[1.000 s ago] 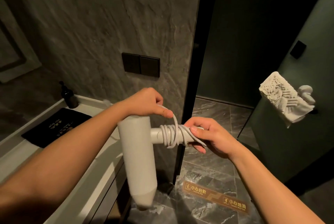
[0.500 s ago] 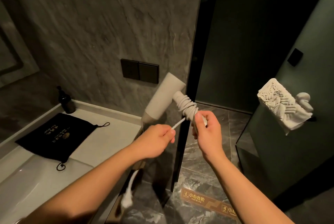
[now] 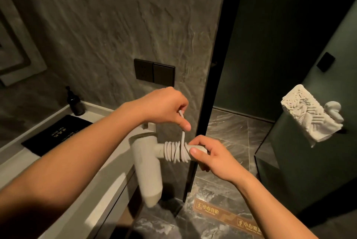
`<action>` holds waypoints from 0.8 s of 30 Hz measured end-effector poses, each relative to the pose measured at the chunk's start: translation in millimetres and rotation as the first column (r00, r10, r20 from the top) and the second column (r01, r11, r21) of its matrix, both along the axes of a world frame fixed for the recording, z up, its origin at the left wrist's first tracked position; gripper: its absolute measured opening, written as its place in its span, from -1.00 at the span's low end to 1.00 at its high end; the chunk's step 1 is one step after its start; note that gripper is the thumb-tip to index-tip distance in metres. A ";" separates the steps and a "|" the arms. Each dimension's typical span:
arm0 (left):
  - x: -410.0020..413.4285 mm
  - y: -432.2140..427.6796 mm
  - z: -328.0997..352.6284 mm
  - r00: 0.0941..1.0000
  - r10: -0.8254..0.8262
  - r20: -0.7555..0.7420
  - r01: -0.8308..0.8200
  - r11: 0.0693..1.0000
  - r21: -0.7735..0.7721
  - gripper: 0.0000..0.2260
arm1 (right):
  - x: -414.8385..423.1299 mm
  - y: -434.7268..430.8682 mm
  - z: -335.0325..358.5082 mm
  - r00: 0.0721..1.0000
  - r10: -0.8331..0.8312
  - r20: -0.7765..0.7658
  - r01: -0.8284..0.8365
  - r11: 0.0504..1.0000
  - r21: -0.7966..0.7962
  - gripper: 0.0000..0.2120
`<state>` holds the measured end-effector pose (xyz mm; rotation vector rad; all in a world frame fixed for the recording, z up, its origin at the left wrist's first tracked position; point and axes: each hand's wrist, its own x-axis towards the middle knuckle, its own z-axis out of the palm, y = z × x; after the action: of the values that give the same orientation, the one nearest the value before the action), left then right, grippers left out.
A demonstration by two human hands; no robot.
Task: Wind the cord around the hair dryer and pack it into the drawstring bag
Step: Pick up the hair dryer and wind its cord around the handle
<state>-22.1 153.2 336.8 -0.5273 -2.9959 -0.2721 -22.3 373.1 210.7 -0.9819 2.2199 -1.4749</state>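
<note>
The pale grey hair dryer hangs in mid-air with its barrel pointing down and its handle lying level to the right. My right hand grips the end of that handle. Several turns of the grey cord are wrapped around the handle. My left hand is just above the coils and pinches the loose cord, which runs taut up from them. What looks like the plug peeks out below my left wrist. The black drawstring bag lies flat on the white counter at the left.
A dark pump bottle stands at the counter's back corner. A black switch panel is on the stone wall. A black door frame runs down the middle. A folded towel hangs at the right. Marble floor with a step warning strip lies below.
The dryer has swung from barrel tilted up to barrel pointing down. My left hand moved from below the handle to above it, drawing the cord up over the coils.
</note>
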 end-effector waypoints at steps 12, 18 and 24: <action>-25.8 -49.0 -181.9 0.911 0.068 0.408 -0.250 0.876 0.413 -0.76 | -0.3 3.8 17.6 0.845 0.292 0.448 0.073 0.767 -0.637 -0.53; 51.5 39.0 -123.6 0.938 -0.017 0.345 -0.248 0.662 0.708 -0.77 | -8.3 -9.3 8.2 0.888 -0.232 0.397 0.418 0.767 -0.486 -0.69; 65.4 46.8 -85.5 0.995 0.089 -0.034 -0.087 0.995 0.057 -0.81 | -7.5 -15.2 -23.8 0.806 -0.585 -0.093 0.571 0.809 -0.138 -0.83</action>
<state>43.3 200.0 251.4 -0.3888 -2.9566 -0.3341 -29.7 357.9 186.8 -0.4324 2.7228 -1.8262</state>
